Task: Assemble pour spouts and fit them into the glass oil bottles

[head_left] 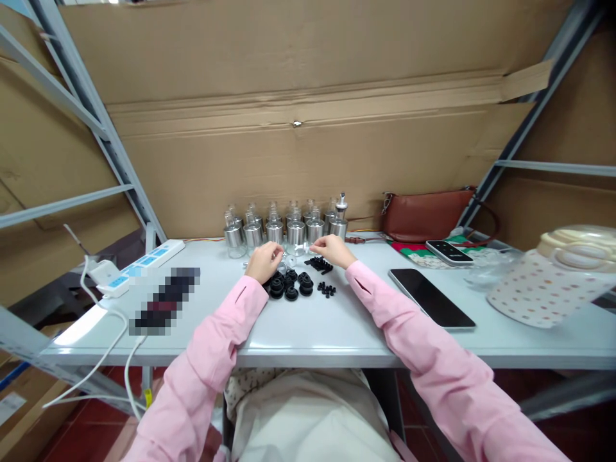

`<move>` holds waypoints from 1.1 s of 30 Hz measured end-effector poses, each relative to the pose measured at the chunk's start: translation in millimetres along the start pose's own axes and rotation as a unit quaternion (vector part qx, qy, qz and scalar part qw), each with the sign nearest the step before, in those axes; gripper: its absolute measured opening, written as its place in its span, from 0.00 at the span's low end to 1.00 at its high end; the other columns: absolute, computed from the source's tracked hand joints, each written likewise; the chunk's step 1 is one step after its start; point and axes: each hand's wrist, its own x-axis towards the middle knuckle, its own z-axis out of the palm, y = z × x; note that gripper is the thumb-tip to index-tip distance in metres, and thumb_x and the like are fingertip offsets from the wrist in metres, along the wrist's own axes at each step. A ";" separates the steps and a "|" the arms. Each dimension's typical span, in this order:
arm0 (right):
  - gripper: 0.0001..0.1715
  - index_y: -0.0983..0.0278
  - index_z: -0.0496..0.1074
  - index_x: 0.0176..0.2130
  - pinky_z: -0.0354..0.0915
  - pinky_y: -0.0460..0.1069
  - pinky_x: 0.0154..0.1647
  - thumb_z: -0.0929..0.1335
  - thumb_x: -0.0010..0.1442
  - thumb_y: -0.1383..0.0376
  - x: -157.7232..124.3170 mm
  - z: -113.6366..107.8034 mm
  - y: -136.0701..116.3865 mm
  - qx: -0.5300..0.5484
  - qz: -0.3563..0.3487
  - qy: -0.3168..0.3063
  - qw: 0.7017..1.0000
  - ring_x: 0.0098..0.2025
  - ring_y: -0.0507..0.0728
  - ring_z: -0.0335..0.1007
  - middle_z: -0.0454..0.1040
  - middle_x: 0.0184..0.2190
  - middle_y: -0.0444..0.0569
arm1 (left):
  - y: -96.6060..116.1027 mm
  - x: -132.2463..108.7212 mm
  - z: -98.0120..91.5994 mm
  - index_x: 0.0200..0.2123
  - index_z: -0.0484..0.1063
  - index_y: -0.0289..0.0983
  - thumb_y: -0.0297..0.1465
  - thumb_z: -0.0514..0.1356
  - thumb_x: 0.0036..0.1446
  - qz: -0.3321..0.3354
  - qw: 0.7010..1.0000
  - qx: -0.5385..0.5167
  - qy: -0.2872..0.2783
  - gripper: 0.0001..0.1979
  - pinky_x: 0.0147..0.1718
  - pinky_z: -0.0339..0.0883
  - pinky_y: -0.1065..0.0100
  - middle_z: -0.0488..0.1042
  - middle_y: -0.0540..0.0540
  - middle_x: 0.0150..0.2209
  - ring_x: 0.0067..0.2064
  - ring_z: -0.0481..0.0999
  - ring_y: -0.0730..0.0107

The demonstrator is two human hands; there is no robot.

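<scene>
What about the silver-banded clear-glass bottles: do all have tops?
No, only the front-right bottle does; other visible necks are bare.

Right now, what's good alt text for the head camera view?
A person's left hand and right hand, in pink sleeves, are near small black parts on a pale table. Behind them stand metal-banded glass bottles, one with a top fitted.

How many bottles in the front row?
6, left to right: leftmost bottle, second bottle, third bottle, fourth bottle, fifth bottle, rightmost bottle, topped with a fitting. A row stands behind them, partly hidden.
</scene>
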 end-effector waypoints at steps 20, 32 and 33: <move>0.23 0.66 0.62 0.22 0.47 0.43 0.22 0.67 0.47 0.49 -26.1 0.7 -24.6 0.384 -0.049 -0.212 0.897 0.20 0.45 0.51 0.59 0.18 0.39 | 27.6 -4.2 1.0 0.42 0.68 0.36 0.37 0.56 0.56 0.127 0.979 -0.136 0.088 0.13 0.37 0.71 0.69 0.70 0.42 0.44 0.36 0.73 0.73; 0.17 0.67 0.72 0.27 0.53 0.45 0.23 0.65 0.48 0.55 -20.4 -0.2 -24.4 0.279 -0.039 -0.029 0.959 0.22 0.48 0.56 0.64 0.18 0.42 | 26.0 -4.2 -0.9 0.41 0.69 0.38 0.33 0.54 0.58 0.173 0.980 -0.060 0.075 0.09 0.44 0.68 0.65 0.71 0.43 0.43 0.45 0.72 0.68; 0.18 0.67 0.72 0.28 0.54 0.45 0.23 0.65 0.48 0.54 -19.9 -0.1 -24.6 0.294 -0.036 -0.014 0.955 0.22 0.48 0.56 0.65 0.19 0.42 | 26.1 -4.2 -0.6 0.41 0.69 0.38 0.31 0.53 0.58 0.190 0.979 -0.041 0.065 0.09 0.45 0.68 0.65 0.72 0.43 0.43 0.45 0.72 0.68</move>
